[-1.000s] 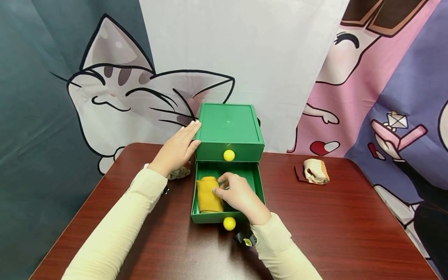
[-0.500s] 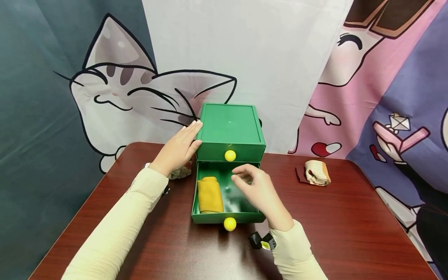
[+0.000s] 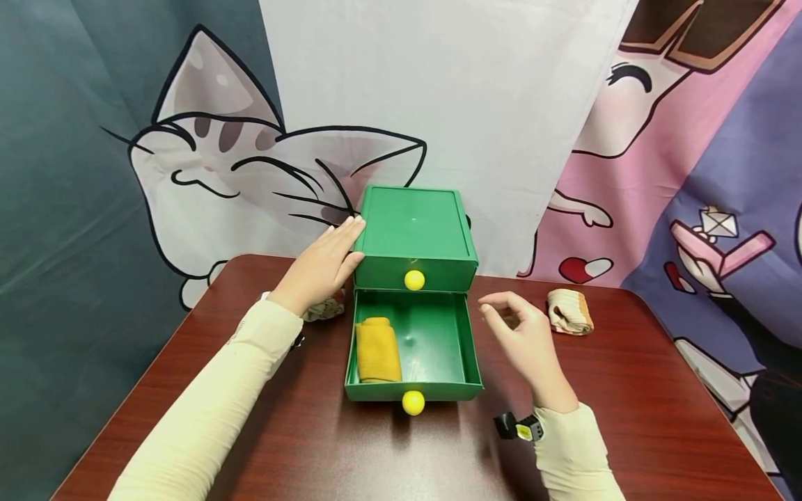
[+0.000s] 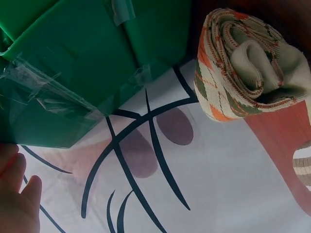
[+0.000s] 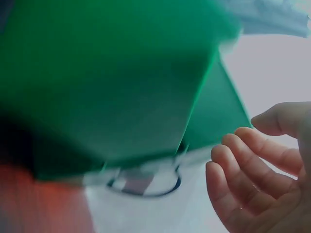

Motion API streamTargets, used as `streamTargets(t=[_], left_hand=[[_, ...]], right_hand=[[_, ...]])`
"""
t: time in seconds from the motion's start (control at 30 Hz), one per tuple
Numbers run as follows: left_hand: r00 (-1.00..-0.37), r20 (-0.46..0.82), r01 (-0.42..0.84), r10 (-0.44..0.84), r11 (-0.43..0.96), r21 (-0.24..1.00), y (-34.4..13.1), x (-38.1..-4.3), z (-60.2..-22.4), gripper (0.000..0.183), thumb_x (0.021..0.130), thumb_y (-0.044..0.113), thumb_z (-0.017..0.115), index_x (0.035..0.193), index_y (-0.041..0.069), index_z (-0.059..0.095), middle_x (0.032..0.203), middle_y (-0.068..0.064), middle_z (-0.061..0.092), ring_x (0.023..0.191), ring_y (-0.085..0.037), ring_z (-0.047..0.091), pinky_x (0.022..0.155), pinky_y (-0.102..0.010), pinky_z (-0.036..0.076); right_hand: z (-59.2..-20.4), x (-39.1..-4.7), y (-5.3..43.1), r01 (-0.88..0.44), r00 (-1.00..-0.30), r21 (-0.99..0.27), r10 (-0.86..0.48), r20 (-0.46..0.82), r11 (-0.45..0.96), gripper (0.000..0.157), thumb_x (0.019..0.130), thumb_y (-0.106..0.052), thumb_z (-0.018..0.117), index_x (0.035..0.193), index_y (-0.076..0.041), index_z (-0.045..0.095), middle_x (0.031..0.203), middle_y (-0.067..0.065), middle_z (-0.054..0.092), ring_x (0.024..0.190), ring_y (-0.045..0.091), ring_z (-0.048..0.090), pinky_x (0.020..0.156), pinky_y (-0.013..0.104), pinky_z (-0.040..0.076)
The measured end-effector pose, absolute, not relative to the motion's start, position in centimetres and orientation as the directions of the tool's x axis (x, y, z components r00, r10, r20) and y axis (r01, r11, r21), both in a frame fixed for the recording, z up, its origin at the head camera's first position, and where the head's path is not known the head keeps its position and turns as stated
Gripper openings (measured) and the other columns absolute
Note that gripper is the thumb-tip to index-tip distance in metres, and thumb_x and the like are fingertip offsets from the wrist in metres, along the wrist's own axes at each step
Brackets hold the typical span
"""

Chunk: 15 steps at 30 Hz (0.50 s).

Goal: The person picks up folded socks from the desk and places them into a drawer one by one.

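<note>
A green two-drawer box (image 3: 413, 223) stands on the table, its lower drawer (image 3: 438, 341) pulled out. A folded mustard-yellow cloth (image 3: 379, 351) lies along that drawer's left side. My left hand (image 3: 322, 268) rests with straight fingers against the upper left edge of the box. My right hand (image 3: 523, 341) hangs above the table, right of the drawer, fingers loosely bent and nothing held. Just beyond it lies a rolled cream knit cloth (image 3: 570, 312) with an orange edge. Partly hidden behind my left hand is a patterned rolled knit cloth (image 4: 248, 68), plainer in the left wrist view.
Both drawers have yellow ball knobs, one on the upper front (image 3: 414, 280) and one on the lower front (image 3: 413, 403). The dark red wooden table (image 3: 301, 445) ends at a cartoon-printed curtain (image 3: 476, 104). Clear tape (image 4: 43, 77) shows on the box's side.
My right hand has left the yellow cloth in the drawer and moved right, out over the table near the cream roll. The left hand stays on the box.
</note>
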<state>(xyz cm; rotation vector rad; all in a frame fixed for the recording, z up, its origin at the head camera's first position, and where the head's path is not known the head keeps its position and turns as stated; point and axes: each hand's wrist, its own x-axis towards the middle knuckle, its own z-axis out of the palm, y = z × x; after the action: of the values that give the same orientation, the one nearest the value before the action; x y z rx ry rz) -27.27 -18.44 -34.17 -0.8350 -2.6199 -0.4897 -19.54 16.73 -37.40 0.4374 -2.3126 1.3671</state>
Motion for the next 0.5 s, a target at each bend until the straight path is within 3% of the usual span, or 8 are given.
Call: streamTargets(t=[0.17, 0.27, 0.5], left_hand=[[-0.765, 0.434, 0.603, 0.477, 0.767, 0.220, -18.5, -27.3, -34.2, 0.058, 0.110, 0.028, 0.046, 0.158, 0.000, 0.031, 0.163, -0.014, 0.031, 0.153, -0.027, 0.024, 0.126, -0.044, 0.016], [-0.758, 0.442, 0.610, 0.479, 0.761, 0.220, -18.4, -27.3, -34.4, 0.057, 0.110, 0.027, 0.046, 0.158, -0.001, 0.031, 0.163, -0.015, 0.032, 0.153, -0.028, 0.025, 0.126, -0.044, 0.016], [-0.755, 0.445, 0.617, 0.482, 0.753, 0.230, -18.4, -27.2, -34.3, 0.057, 0.109, 0.025, 0.047, 0.157, -0.001, 0.031, 0.163, -0.015, 0.033, 0.152, -0.028, 0.026, 0.126, -0.044, 0.017]], right_hand=[[-39.3, -21.2, 19.5, -0.390, -0.865, -0.715, 0.036, 0.501, 0.580, 0.011, 0.095, -0.005, 0.068, 0.102, 0.000, 0.075, 0.095, 0.012, 0.074, 0.076, -0.001, 0.058, 0.066, 0.009, 0.046], [-40.3, -22.1, 21.2, -0.310, -0.871, -0.698, 0.100, 0.480, 0.645, 0.014, 0.095, -0.004, 0.065, 0.104, 0.000, 0.075, 0.096, 0.014, 0.072, 0.077, 0.003, 0.056, 0.065, 0.010, 0.043], [-41.4, -24.2, 25.1, -0.138, -0.870, -0.661, 0.228, 0.437, 0.738, 0.020, 0.092, -0.006, 0.059, 0.104, 0.000, 0.075, 0.107, 0.018, 0.071, 0.089, 0.033, 0.063, 0.076, 0.037, 0.045]])
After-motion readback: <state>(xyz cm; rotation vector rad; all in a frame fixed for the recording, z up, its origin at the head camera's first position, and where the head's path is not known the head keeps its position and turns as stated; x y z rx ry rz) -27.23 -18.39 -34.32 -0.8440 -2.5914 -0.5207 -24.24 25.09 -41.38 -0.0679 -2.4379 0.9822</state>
